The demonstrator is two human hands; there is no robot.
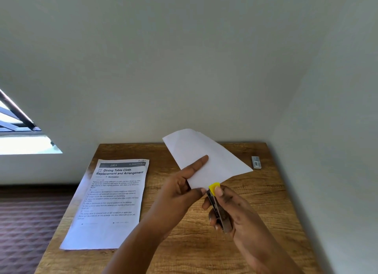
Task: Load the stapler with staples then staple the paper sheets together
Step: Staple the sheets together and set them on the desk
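Note:
My left hand (184, 188) holds a bundle of blank white paper sheets (206, 161) in the air above the table, with one finger lying on top and the thumb at the near corner. My right hand (231, 208) grips a small metal stapler (217, 205) with a yellow tip. The stapler's mouth sits over the near corner of the sheets. A small grey box of staples (256, 162) lies on the table at the far right.
A printed sheet headed "Dining Table Cloth Replacement and Arrangement" (110, 202) lies on the left half of the wooden table (194, 249). White walls close in behind and to the right. A window (20, 136) and a patterned floor (26, 222) are on the left.

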